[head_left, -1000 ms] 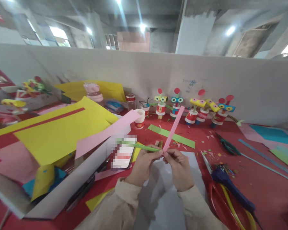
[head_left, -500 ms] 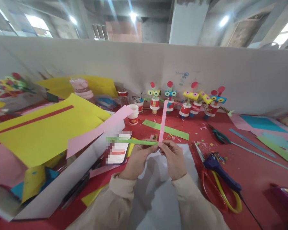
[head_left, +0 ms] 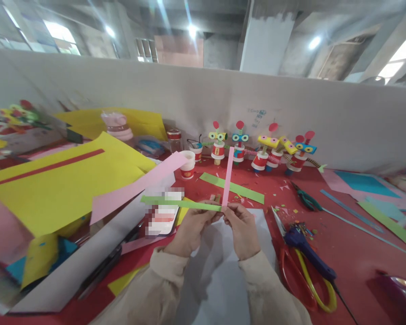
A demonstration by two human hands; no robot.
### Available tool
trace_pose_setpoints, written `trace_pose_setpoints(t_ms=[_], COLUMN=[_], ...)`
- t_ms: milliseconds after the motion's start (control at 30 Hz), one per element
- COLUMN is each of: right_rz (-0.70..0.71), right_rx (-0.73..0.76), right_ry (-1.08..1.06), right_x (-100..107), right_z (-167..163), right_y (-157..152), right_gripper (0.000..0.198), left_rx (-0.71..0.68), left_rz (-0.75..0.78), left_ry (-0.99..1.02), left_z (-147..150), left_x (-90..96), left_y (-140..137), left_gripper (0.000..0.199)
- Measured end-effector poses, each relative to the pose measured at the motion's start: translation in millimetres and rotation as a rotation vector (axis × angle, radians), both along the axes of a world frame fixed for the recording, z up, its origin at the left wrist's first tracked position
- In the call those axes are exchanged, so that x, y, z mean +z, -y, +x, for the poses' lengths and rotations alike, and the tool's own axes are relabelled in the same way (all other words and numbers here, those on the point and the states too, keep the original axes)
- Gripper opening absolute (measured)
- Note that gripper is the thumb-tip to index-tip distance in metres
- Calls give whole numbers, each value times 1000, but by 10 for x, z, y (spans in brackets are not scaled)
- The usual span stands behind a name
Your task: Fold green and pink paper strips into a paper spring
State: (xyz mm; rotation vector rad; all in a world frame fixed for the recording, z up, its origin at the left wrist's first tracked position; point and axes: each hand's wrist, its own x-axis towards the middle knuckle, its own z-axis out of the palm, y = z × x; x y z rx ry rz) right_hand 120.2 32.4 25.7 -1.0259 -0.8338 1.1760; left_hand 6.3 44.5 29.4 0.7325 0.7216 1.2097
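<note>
Between my hands, a green paper strip (head_left: 186, 204) and a pink paper strip (head_left: 228, 174) meet at one end, at about a right angle. The green strip runs out to the left and the pink one points up and away. My left hand (head_left: 191, 228) pinches the green strip close to the joined ends. Fingers of my right hand (head_left: 242, 229) are closed on the pink strip's lower end at the corner. Whether the ends are glued I cannot tell. Below both hands lies a white sheet (head_left: 219, 271).
Scissors (head_left: 299, 275) and a blue glue gun (head_left: 307, 253) lie right, with green-handled pliers (head_left: 306, 198) behind. Paper-cup figures (head_left: 219, 146) stand along the partition. Left are a phone (head_left: 164, 219), yellow paper (head_left: 71, 185) and a white box (head_left: 84, 253). A green strip (head_left: 232, 188) lies ahead.
The view has shifted slightly. Both hands still pinch the strips at the corner; the free end of the green strip sits a little further left, and the pink strip stays upright.
</note>
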Motion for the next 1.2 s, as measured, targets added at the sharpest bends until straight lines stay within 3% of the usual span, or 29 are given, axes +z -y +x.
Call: trace_pose_setpoints(t_ms=[467,733,867,1000,1200], right_rz=[12,56,99,145,15], right_rx=[37,-67,-3,96,8], right_ry=[7,237,258,207,62], right_x=[-43,-5,44,47,-22], right_z=[13,11,-11,-11,-6], right_y=[-1,45,62,68,29], right_gripper=[14,10,9,13,25], left_rx=[-27,33,63,100,84], left_rz=[-67,-29,-13,-35,-66], left_ry=[-69,-129,-117,-75,2], left_z=[-55,-20,-21,-14,8], left_x=[-15,42,28,8,-33], left_y=[-45,-9,-26,-41,-32], left_gripper=[24,22,22,26,27])
